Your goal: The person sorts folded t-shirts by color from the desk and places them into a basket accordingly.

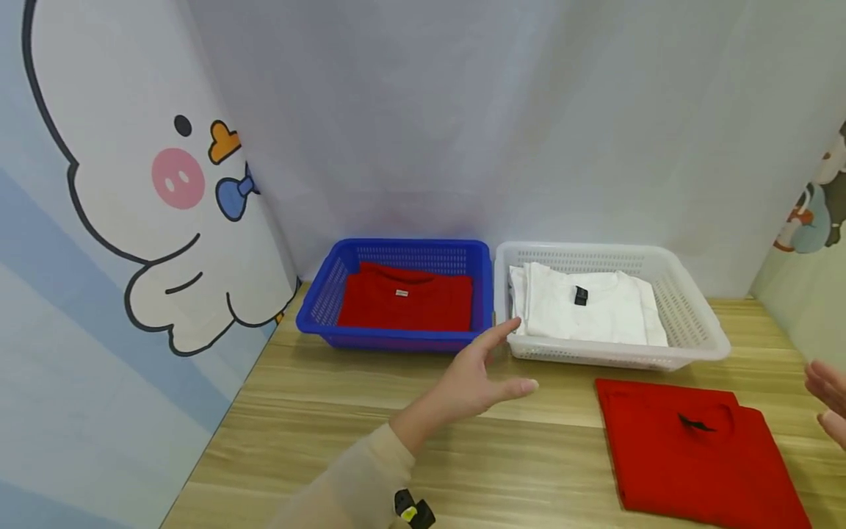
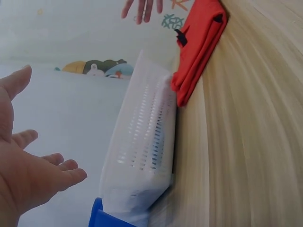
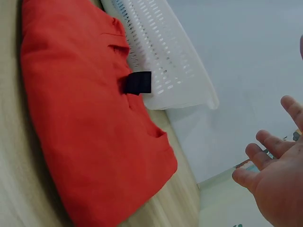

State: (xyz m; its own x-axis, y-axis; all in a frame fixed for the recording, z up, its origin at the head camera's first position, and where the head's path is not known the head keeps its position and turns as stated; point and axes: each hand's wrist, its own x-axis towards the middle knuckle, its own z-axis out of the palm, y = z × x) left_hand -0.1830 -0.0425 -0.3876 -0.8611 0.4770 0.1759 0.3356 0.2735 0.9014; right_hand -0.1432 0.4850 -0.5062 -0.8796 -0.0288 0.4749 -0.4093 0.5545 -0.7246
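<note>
A folded red shirt (image 1: pixel 694 463) with a dark neck label lies on the wooden table at the right; it fills much of the right wrist view. My left hand (image 1: pixel 472 382) is held over the table in front of the two baskets, fingers extended, thumb apart, holding nothing. At the right edge of the head view, only part of my right hand (image 1: pixel 829 400) shows, beside the red shirt. The right wrist view shows that hand (image 3: pixel 279 175) with spread fingers and nothing in them.
A blue basket (image 1: pixel 396 339) at the back holds folded red clothing (image 1: pixel 410 308). Right beside it, a white basket (image 1: pixel 700 323) holds folded white shirts (image 1: pixel 615 312), one with a black label. A pale curtain (image 1: pixel 463 125) hangs behind both baskets.
</note>
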